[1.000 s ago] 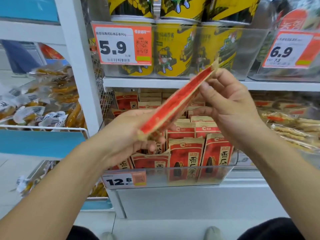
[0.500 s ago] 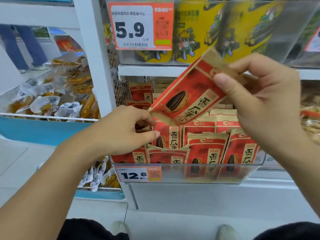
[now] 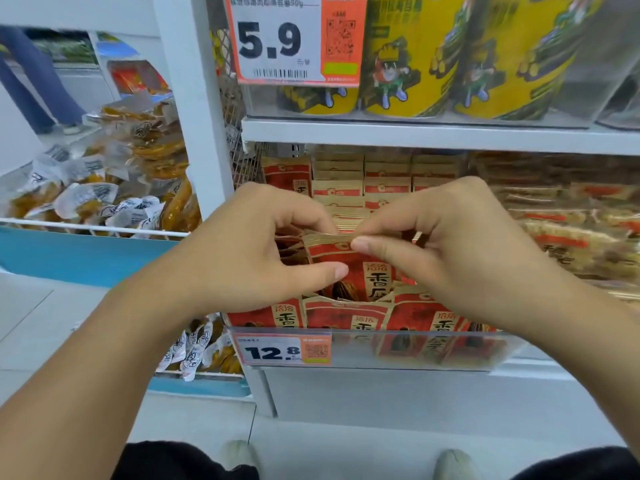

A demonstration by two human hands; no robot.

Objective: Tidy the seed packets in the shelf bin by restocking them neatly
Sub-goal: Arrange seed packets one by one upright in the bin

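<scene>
Shelf unit [image 3: 415, 135]: spanning the upper frame, white upright post running along its 9 o'clock edge.
Shelf bin [image 3: 433, 351]: sitting below the shelf board, clear front wall crossing at 6 o'clock of the hands, 12.8 price tag [image 3: 282, 350] clipped at its left corner.
Stocked packets [image 3: 346, 315]: standing upright in rows, front row leaning against the clear wall, back rows reaching up to 12 o'clock under the board.
Left hand [image 3: 249, 247]: gripping the held packet's left top edge, thumb pressing the face.
Right hand [image 3: 460, 251]: pinching the top seal from 3 o'clock, thumb tip lying on it; both hands close together.
Held seed packet [image 3: 349, 268]: standing upright, lower end sinking into a gap behind the front row, top edge showing above.
Open room: narrow slot around the packet, neighbours crowding at 3 and 9 o'clock.
</scene>
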